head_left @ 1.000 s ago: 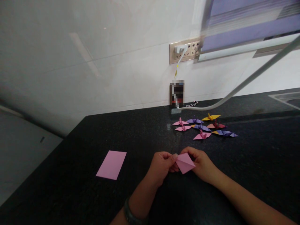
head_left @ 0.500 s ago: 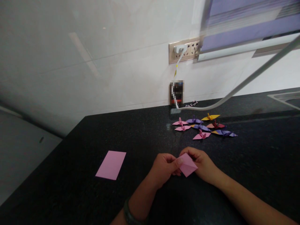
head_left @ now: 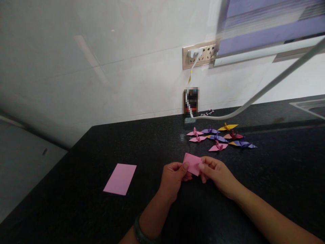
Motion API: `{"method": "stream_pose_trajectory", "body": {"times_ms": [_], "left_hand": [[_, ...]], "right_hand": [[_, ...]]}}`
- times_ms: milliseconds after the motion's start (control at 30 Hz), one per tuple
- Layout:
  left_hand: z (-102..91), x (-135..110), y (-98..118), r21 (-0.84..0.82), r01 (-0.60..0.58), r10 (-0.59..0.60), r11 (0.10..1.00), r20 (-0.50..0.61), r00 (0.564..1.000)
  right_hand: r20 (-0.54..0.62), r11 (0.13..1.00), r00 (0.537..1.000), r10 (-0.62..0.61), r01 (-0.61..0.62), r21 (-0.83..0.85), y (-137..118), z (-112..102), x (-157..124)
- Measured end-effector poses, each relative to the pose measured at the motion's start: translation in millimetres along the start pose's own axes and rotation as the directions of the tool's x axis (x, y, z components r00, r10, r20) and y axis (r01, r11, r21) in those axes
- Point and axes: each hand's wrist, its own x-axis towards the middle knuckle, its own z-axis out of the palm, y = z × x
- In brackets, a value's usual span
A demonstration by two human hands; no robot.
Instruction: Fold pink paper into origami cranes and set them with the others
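Note:
A small folded piece of pink origami paper (head_left: pixel 193 163) is held up between both hands, over the dark countertop. My left hand (head_left: pixel 173 177) pinches its left side, thumb on top. On the right side, my right hand (head_left: pixel 217 173) grips the edge between thumb and fingers. Just beyond the hands lie several folded paper cranes in pink, purple, yellow and red; a pink crane (head_left: pixel 218 146) is nearest to my right hand. To the left of my left hand, a flat pink paper (head_left: pixel 120 179) rests on the counter.
The black speckled countertop (head_left: pixel 83 169) meets a pale tiled wall (head_left: pixel 114 67). A white cable (head_left: pixel 233 115) runs from the wall socket (head_left: pixel 199 56) down to the counter and up right. A small pixelated object (head_left: pixel 191 101) leans against the wall behind the cranes.
The pink origami paper has moved up and left and been turned, from a diamond to a more square-on angle. My right thumb now lies on top of it.

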Motion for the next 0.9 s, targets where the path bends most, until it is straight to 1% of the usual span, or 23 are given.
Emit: {"method": "stream_pose_trajectory", "body": {"times_ms": [67,133,233,400,567,767,900], "left_hand": [[0.5,-0.3,-0.2,0.011,-0.003,0.003,1.000,0.022,1.000],[0.9,-0.9,-0.2,0.041,-0.003,0.000,0.999,0.064,0.998],[0.9,-2.0,-0.6,0.108,-0.005,-0.010,0.994,0.133,0.991],[0.5,-3.1,-2.6,0.193,-0.001,-0.043,0.981,0.221,0.974],[0.6,-3.4,-4.6,0.228,-0.024,-0.035,0.973,0.249,0.968],[2.8,-5.4,-2.5,0.265,-0.044,-0.027,0.963,0.259,0.965],[4.5,-7.1,-0.8,0.261,-0.053,-0.021,0.964,0.272,0.962]], "right_hand": [[0.014,0.997,1.000,-0.010,0.011,-0.073,0.1,0.8,0.3],[-0.006,0.993,0.999,-0.035,0.034,-0.112,-0.3,0.9,0.7],[-0.044,0.990,0.997,-0.063,0.057,-0.130,-1.3,-0.7,1.0],[-0.061,0.988,0.994,-0.088,0.079,-0.136,-1.3,-3.3,0.8],[-0.041,0.989,0.997,-0.071,0.065,-0.132,-1.9,-1.8,0.5],[0.032,0.991,0.999,-0.039,0.042,-0.125,-1.6,0.4,-0.2],[0.030,0.991,0.999,-0.035,0.039,-0.125,-1.8,0.6,-0.9]]}}
